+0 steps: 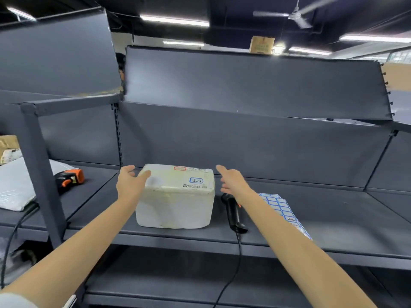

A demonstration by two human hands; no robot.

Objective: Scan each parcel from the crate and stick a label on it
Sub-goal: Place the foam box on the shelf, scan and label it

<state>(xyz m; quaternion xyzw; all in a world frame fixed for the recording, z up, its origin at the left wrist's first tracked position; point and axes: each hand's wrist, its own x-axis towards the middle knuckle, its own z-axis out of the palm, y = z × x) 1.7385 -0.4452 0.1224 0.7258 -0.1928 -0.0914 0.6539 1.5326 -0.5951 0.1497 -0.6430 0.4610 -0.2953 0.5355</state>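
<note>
A white foam parcel (175,203) stands on the dark grey shelf (311,218), with a shipping label and a small blue-framed sticker (196,180) on its top. My left hand (131,182) is spread at the parcel's left top corner, thumb touching the top edge. To the parcel's right my right hand (233,181) hovers with straight fingers, holding nothing. A black corded barcode scanner (233,211) lies on the shelf under my right wrist. A sheet of blue-framed labels (282,210) lies to the right of the scanner, partly hidden by my forearm.
A second scanner with orange trim (70,177) lies on the adjoining shelf to the left, beside a grey plastic mailer (15,187). A steel upright (37,165) separates the two shelf bays. The shelf's back panel rises behind the parcel. Brown parcels (9,147) sit at far left.
</note>
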